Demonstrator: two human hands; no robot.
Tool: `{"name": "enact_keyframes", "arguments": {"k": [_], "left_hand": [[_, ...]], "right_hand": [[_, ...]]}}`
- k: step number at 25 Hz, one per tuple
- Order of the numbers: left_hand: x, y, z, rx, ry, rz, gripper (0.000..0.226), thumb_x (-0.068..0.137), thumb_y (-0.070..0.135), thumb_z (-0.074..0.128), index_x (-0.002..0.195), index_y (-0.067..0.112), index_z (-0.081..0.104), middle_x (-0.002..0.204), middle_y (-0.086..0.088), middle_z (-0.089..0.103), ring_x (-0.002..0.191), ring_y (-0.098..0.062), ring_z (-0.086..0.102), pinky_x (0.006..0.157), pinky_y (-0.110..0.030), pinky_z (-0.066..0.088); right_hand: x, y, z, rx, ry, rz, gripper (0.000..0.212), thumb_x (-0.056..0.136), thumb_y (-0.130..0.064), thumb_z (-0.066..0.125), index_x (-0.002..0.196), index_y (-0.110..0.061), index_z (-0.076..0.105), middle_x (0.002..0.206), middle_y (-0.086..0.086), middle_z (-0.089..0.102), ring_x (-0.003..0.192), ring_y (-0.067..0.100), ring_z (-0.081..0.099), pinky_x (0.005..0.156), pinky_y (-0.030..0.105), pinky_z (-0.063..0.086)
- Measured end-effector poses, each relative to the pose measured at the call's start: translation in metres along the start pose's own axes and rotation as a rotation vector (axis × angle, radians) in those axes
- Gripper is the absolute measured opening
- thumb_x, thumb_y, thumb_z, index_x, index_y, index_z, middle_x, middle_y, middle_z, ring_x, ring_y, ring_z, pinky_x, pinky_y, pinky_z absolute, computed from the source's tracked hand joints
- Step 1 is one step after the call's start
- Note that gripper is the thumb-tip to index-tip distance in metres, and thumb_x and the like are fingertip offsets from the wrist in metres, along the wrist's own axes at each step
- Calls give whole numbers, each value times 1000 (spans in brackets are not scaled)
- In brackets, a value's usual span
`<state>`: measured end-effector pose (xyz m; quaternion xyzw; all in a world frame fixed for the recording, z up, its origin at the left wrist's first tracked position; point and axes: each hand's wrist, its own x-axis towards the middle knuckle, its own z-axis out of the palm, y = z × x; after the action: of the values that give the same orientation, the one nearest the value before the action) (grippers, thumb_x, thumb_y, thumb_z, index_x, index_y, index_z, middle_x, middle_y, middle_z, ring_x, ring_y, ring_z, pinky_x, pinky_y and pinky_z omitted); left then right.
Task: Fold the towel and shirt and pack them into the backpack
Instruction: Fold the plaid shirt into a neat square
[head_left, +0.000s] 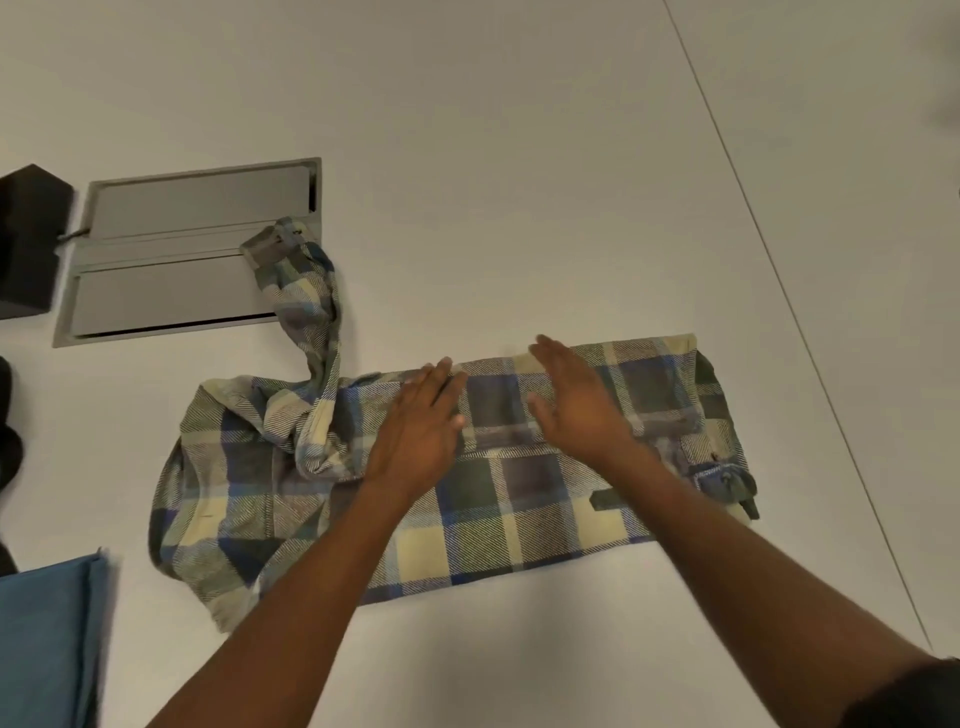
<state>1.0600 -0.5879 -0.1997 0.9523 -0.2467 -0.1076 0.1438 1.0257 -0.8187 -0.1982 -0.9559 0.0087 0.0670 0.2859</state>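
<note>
Forearms reach in from the bottom edge over a big white desk (519, 156). Plaid shirt (467, 493) lies across the middle, folded into a long band, though one sleeve (311, 312) trails up onto a grey cable hatch (182, 249). Blue towel (47, 639) at lower left looks already folded. Left hand (421, 431) and right hand (571, 400) are both spread flat, fingers straight, smoothing the shirt's top fold. I'd guess roughly halfway: sleeve, more folds and packing remain. Can't pick out the backpack for sure.
</note>
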Motion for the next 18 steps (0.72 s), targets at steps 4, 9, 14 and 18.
{"name": "enact_keyframes", "arguments": {"k": [4,9,14,18], "left_hand": [[16,-13,35,93,-69,-124,76,97,58,35,158,28,1,166,-4,-9,152,-27,-9,123,-52,5],[0,-36,40,122,-25,-241,92,90,77,20,157,21,-11,164,-3,-17,151,-21,-16,121,-55,-6],[-9,-44,37,121,-4,-318,91,91,76,13,157,18,-12,164,-1,-17,151,-17,-18,120,-56,-4],[-24,-52,37,63,35,-334,86,94,70,17,157,18,-12,165,0,-15,151,-17,-14,123,-47,4]], "right_hand": [[16,3,43,-89,-87,85,72,101,-53,31,158,-16,7,166,2,0,152,20,-4,123,44,2],[5,83,22,-318,-44,200,82,93,-70,2,157,-20,-9,164,0,-15,151,18,-17,123,45,-4],[4,126,-9,-335,-4,329,84,94,-70,10,157,-17,-8,165,3,-12,151,21,-13,123,39,-5],[8,126,-14,-380,30,474,88,95,-71,10,157,-10,-5,165,11,-7,152,27,-8,123,45,-1]]}}
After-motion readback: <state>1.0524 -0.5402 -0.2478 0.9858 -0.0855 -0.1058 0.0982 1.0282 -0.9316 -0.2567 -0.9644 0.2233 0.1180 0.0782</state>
